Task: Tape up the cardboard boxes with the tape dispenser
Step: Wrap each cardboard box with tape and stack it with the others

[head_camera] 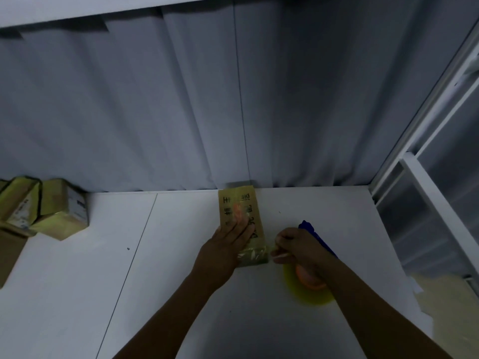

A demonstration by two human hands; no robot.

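Observation:
A small brown cardboard box (237,200) with black printed characters lies on the white table (181,268), its long side running away from me. My left hand (228,244) lies flat on its top, fingers stretched forward. My right hand (295,246) is just right of the box's near end, fingers curled round the tape dispenser (311,283), whose blue handle sticks out behind the hand and whose yellow tape roll with an orange hub shows under my wrist. Clear tape (252,255) shines over the box's near end.
A pile of taped cardboard boxes (44,208) sits at the table's far left edge. A grey curtain (233,112) hangs right behind the table. A white metal frame (427,193) stands to the right, with beige material (456,314) below it.

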